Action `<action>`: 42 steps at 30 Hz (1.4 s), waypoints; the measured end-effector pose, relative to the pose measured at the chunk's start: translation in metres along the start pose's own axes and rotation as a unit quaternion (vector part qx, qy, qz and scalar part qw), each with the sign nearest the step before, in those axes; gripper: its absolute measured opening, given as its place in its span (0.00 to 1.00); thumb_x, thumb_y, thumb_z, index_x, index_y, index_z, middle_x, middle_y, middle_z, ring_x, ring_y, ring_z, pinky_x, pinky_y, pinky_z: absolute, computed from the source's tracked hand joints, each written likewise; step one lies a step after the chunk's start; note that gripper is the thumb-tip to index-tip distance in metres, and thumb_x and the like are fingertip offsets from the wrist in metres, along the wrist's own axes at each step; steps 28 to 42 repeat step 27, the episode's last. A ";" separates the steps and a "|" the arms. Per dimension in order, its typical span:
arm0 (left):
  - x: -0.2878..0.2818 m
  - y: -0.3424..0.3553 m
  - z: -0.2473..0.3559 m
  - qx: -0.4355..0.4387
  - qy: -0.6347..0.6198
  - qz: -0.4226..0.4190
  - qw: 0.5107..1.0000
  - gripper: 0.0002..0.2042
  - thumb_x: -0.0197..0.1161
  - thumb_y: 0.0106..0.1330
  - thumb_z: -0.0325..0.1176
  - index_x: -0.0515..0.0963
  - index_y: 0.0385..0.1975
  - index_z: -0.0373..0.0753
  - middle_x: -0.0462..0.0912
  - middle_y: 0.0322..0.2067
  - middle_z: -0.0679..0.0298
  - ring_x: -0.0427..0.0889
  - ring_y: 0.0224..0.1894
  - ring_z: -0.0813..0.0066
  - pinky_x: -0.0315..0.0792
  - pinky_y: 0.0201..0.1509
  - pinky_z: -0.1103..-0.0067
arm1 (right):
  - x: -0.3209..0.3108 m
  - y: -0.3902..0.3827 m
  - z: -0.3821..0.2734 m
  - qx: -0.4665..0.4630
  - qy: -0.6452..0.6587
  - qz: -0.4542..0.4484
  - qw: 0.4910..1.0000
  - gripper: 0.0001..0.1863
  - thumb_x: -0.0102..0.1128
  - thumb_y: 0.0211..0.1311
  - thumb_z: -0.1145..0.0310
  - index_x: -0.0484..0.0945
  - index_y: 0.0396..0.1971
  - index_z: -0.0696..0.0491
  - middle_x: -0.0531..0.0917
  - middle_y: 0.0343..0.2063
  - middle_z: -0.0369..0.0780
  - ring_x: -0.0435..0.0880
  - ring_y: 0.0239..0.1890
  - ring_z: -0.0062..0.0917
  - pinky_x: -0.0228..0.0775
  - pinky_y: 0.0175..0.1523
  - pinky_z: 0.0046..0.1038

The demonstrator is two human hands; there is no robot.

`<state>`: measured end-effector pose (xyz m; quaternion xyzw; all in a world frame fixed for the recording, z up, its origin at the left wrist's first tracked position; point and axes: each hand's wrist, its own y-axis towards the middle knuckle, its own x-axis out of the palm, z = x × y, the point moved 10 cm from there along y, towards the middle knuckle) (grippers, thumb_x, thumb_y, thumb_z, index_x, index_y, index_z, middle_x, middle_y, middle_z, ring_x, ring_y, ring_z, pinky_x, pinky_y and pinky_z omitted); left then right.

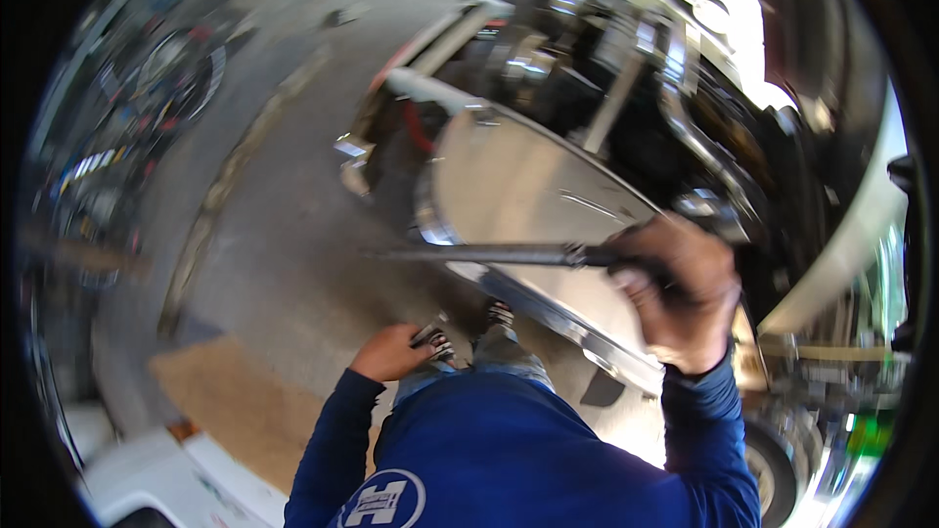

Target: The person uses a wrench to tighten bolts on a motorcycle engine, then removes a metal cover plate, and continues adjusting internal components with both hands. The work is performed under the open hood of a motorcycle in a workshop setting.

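My right hand (677,286) is raised over the vehicle's side, its fingers wrapped round the dark handle of a long, slim metal bar tool (469,254). The bar points left, and its tip is smeared by motion. Below it is a beige body panel (528,191) with a shiny lower edge. Down by my legs, my left hand (389,352) is closed on a short dark piece with a metallic end (428,332), too small to name.
An exposed engine bay (626,88) with pipes and metal parts lies beyond the panel. A wheel (771,474) stands at the lower right. Brown cardboard (235,401) lies on the floor, beside a white panel (196,479). Blurred clutter with a wheel rim (181,73) fills the far left.
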<state>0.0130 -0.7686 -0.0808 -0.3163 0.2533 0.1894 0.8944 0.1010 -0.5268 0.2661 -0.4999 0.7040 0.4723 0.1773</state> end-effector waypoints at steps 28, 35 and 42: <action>0.473 -0.170 -0.491 -0.598 -0.596 0.506 0.175 0.12 0.67 0.68 0.38 0.86 0.42 0.36 0.87 0.25 0.59 0.77 0.18 0.70 0.71 0.22 0.72 | 0.644 -0.307 0.081 -0.142 -0.174 -0.786 0.576 0.33 0.69 0.64 0.57 0.71 0.66 0.54 0.77 0.63 0.53 0.79 0.62 0.44 0.70 0.68 0.39; 0.473 -0.170 -0.491 -0.598 -0.596 0.506 0.175 0.12 0.67 0.68 0.38 0.86 0.42 0.36 0.87 0.25 0.59 0.77 0.18 0.70 0.71 0.22 0.72 | 0.644 -0.307 0.081 -0.142 -0.174 -0.786 0.576 0.33 0.69 0.64 0.57 0.71 0.66 0.54 0.77 0.63 0.53 0.79 0.62 0.44 0.70 0.68 0.39; 0.473 -0.170 -0.491 -0.598 -0.596 0.506 0.175 0.12 0.67 0.68 0.38 0.86 0.42 0.36 0.87 0.25 0.59 0.77 0.18 0.70 0.71 0.22 0.72 | 0.644 -0.307 0.081 -0.142 -0.174 -0.786 0.576 0.33 0.69 0.64 0.57 0.71 0.66 0.54 0.77 0.63 0.53 0.79 0.62 0.44 0.70 0.68 0.39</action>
